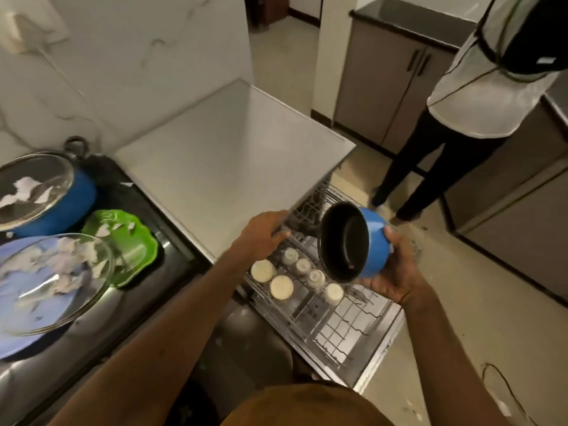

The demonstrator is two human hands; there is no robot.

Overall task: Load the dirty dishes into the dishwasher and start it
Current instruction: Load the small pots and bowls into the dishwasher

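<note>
My right hand (396,269) grips a blue pot (373,244) with a black inside, tilted on its side above the pulled-out dishwasher rack (347,321). My left hand (264,233) holds the front edge of the dishwasher's grey top (233,158); its fingertips curl under the edge. Several upturned white cups (281,287) stand in the left part of the rack. On the dark counter at left sit a bigger blue pot with a glass lid (46,195), a green plate (123,241) and a glass lid on a blue plate (52,281), all soiled with white scraps.
The open dishwasher door (378,361) juts out low toward the floor. Another person (461,118) stands at the right, close behind the rack. Grey cabinets (522,210) line the right wall. A black cable (504,382) lies on the floor at bottom right.
</note>
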